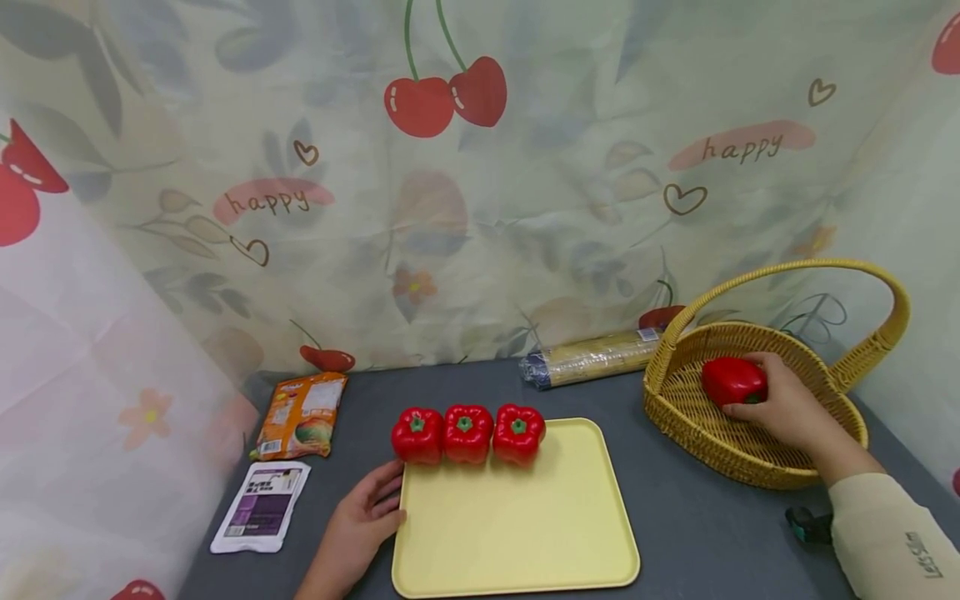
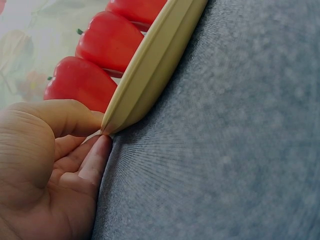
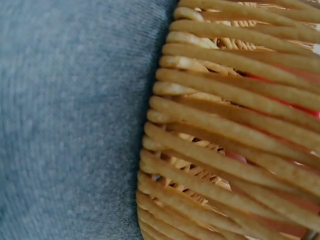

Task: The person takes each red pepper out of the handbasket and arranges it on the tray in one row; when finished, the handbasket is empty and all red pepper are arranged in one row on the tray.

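My right hand [image 1: 783, 400] grips a red bell pepper [image 1: 731, 381] inside the wicker basket [image 1: 697, 437], its stem end turned toward the fingers. Through the weave of the basket wall [image 3: 225, 120], only slivers of red show in the right wrist view. At the other side, my left hand [image 1: 360, 521] rests with thumb and fingertips against the left edge of a pale yellow tray [image 1: 517, 533]. Three more bell peppers, the left one [image 1: 418, 435], the middle one [image 1: 468, 434] and the right one [image 1: 518, 434], stand in a row along the tray's far edge, stems facing me.
An orange packet [image 1: 302, 417] and a white-and-purple pouch [image 1: 261, 507] lie left of the tray. A wrapped bundle of yellow sticks [image 1: 592, 358] lies along the back by the printed curtain [image 1: 540, 208]. The basket's tall handle [image 1: 795, 265] arches over its opening.
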